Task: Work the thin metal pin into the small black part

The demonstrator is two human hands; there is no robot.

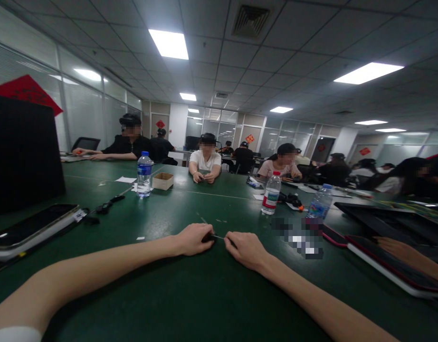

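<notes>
Both my forearms stretch out over a dark green table. My left hand is curled closed around a small dark object. My right hand is closed in a pinch just to its right. A thin pin or wire runs between the two hands, held at both ends. What the small dark object is I cannot make out.
Phones in a tray lie at left beside a black screen. Water bottles and a small cardboard box stand mid-table. Flat devices and another person's hand are at right. Several people sit across.
</notes>
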